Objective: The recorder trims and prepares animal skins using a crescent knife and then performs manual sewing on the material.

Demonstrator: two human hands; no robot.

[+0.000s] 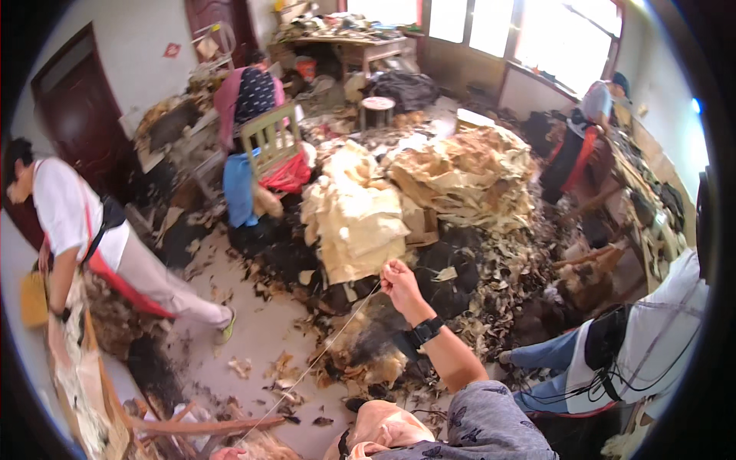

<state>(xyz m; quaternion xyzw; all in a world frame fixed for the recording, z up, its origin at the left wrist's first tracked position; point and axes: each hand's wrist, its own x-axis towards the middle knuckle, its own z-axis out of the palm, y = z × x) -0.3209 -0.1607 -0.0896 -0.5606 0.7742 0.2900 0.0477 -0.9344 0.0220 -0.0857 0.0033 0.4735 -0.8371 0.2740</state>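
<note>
My right hand (397,282), with a dark watch (425,330) on its wrist, is raised near the middle, pinched on a thin pale thread (330,340). The thread stretches down-left to the lower edge, where part of my left hand (227,453) shows; its fingers are too cut off to read. Beyond my right hand lie a pale stack of hide-like sheets (349,215) and a crumpled tan heap (460,172). Brown fur scraps (360,345) lie below.
People stand at left (73,211), back (253,100), upper right (594,107) and lower right (644,337). A green chair (268,142), stool (378,103), cluttered desk (368,50) and wooden pieces (207,428) stand or lie among dark scraps on the floor (207,360).
</note>
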